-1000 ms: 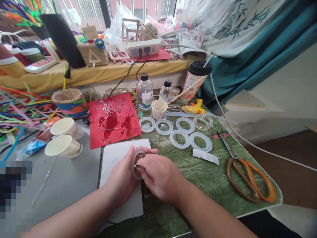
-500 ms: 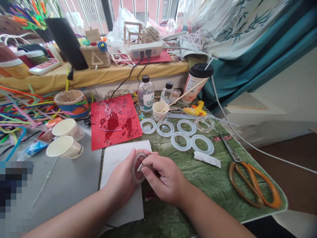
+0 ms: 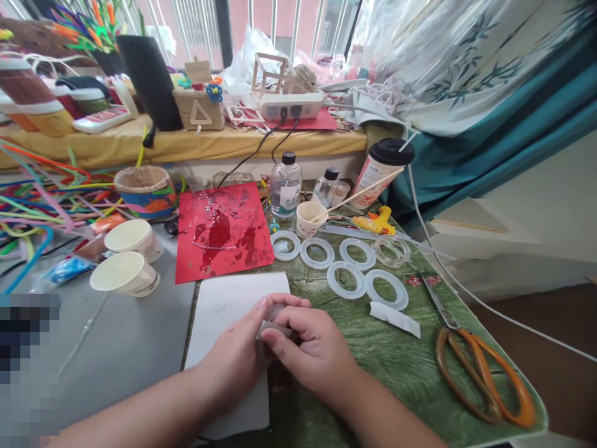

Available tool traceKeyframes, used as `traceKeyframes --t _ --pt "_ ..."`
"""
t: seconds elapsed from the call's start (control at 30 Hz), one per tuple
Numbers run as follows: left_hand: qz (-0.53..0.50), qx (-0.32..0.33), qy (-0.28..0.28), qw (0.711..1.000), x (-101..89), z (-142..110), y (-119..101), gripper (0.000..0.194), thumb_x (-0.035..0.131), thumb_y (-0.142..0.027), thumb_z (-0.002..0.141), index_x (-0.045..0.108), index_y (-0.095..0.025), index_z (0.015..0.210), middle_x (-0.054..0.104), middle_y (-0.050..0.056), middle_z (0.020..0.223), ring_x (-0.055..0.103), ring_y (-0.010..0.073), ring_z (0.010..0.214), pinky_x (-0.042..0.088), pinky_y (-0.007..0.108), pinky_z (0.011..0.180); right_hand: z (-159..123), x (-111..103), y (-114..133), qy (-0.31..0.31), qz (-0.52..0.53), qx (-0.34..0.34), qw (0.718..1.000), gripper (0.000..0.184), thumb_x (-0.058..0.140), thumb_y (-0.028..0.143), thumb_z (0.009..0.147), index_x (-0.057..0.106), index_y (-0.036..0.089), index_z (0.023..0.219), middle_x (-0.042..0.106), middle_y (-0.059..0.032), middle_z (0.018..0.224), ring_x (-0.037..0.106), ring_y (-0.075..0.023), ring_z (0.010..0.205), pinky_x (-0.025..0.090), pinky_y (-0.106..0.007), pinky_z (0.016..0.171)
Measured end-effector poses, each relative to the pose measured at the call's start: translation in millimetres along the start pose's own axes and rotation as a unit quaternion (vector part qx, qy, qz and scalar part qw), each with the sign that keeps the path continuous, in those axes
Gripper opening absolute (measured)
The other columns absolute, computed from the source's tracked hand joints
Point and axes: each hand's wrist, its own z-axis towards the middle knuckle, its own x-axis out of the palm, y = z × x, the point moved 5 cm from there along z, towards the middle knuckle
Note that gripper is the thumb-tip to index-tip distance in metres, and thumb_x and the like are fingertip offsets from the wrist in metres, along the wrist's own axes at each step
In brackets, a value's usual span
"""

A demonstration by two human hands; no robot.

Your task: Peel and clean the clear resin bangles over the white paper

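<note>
Closing in since the earlier frame, the right hand (image 3: 321, 348) now hides more of the ring (image 3: 275, 310) in the left hand (image 3: 245, 345). On the desk (image 3: 396, 379), from the ring, a red sheet (image 3: 255, 239) lies at eleven o'clock, scissors (image 3: 488, 391) between three and four, pale rings (image 3: 332, 284) at two. Both hands meet above a white sheet (image 3: 226, 305): left cupping the ring, right pinching a grey scrap (image 3: 270, 327) against it, contact partly hidden. A slack left grip could let the ring slip; hard pressing might tear the scrap

Barred window (image 3: 321, 28), teal curtain (image 3: 527, 134), pale wall (image 3: 566, 180)
</note>
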Motion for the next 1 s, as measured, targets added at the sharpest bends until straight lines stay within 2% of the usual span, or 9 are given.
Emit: traceKeyframes --t 0.17,0.3,0.37,0.47,0.63,0.77,0.83,0.9,1.0 --pt "0.011 -0.001 -0.025 1.000 -3.9 -1 -4 0.049 0.058 -0.059 0.102 0.080 -0.018 0.119 0.075 0.014 0.133 0.064 0.0328 0.130 0.047 0.042 0.110 2 2 5 0.062 -0.062 -0.038 0.995 0.032 0.067 0.027 0.097 0.056 0.020 0.067 0.051 0.0058 0.060 0.046 -0.0105 0.056 0.035 -0.023 0.056" --pt "-0.004 -0.001 0.048 0.999 -3.4 -5 -7 0.075 0.055 -0.079 0.094 0.070 -0.023 0.142 0.060 0.015 0.158 0.041 0.0373 0.155 0.036 0.049 0.124 1 1 10 0.021 -0.066 -0.046 0.997 0.031 0.065 0.026 0.098 0.061 0.020 0.068 0.054 0.0053 0.058 0.048 -0.0118 0.055 0.038 -0.025 0.058" --pt "0.040 0.018 0.069 0.997 -6.0 -6 -7 0.075 0.067 -0.076 0.089 0.065 -0.028 0.147 0.054 0.013 0.163 0.038 0.0388 0.157 0.036 0.052 0.124 1 0 13 -0.009 -0.057 -0.046 0.997 0.029 0.066 0.028 0.097 0.066 0.020 0.069 0.056 0.0046 0.058 0.048 -0.0123 0.055 0.038 -0.026 0.057" --pt "0.134 0.055 0.072 0.987 -9.0 -5 -9 0.070 0.084 -0.061 0.084 0.065 -0.030 0.144 0.056 0.014 0.160 0.047 0.0403 0.150 0.040 0.052 0.122 0 0 12 -0.020 -0.007 -0.014 1.000 0.023 0.068 0.027 0.094 0.073 0.020 0.073 0.058 0.0036 0.060 0.048 -0.0122 0.054 0.037 -0.026 0.054" --pt "0.254 0.131 0.042 0.957 -6.3 -8 -21 0.057 0.086 -0.037 0.088 0.064 -0.030 0.141 0.064 0.013 0.147 0.062 0.0370 0.136 0.052 0.047 0.112 0 -1 -2 -0.026 0.113 0.093 0.989 0.027 0.076 0.039 0.090 0.075 0.019 0.071 0.060 0.0019 0.060 0.050 -0.0116 0.051 0.038 -0.024 0.048" --pt "0.305 0.117 0.019 0.945 -8.2 -12 -19 0.072 0.086 -0.028 0.088 0.056 -0.033 0.153 0.070 0.013 0.138 0.065 0.0368 0.130 0.053 0.048 0.111 3 -11 -14 -0.062 0.185 0.145 0.970 0.043 0.080 0.057 0.086 0.070 0.018 0.073 0.057 0.0043 0.053 0.045 -0.0082 0.042 0.036 -0.019 0.041" --pt "0.306 0.118 -0.016 0.945 -11.5 -11 -18 0.075 0.086 -0.029 0.087 0.055 -0.031 0.155 0.071 0.013 0.137 0.064 0.0372 0.132 0.048 0.049 0.117 5 -17 -17 -0.081 0.205 0.139 0.965 0.047 0.079 0.063 0.087 0.068 0.018 0.076 0.057 0.0052 0.052 0.043 -0.0067 0.040 0.035 -0.018 0.040" --pt "0.274 0.112 -0.057 0.954 -14.9 -8 -18 0.066 0.082 -0.036 0.090 0.059 -0.026 0.151 0.074 0.013 0.134 0.067 0.0358 0.128 0.048 0.050 0.117 7 -22 -20 -0.098 0.215 0.127 0.963 0.049 0.077 0.065 0.088 0.066 0.018 0.079 0.057 0.0055 0.053 0.043 -0.0067 0.040 0.036 -0.018 0.040" --pt "0.144 0.074 -0.120 0.979 -20.5 0 -17 0.058 0.072 -0.050 0.094 0.059 -0.022 0.143 0.074 0.016 0.131 0.078 0.0344 0.104 0.064 0.050 0.089 7 -26 -22 -0.131 0.180 0.099 0.970 0.046 0.071 0.063 0.093 0.064 0.019 0.082 0.057 0.0051 0.058 0.048 -0.0088 0.044 0.041 -0.020 0.043"
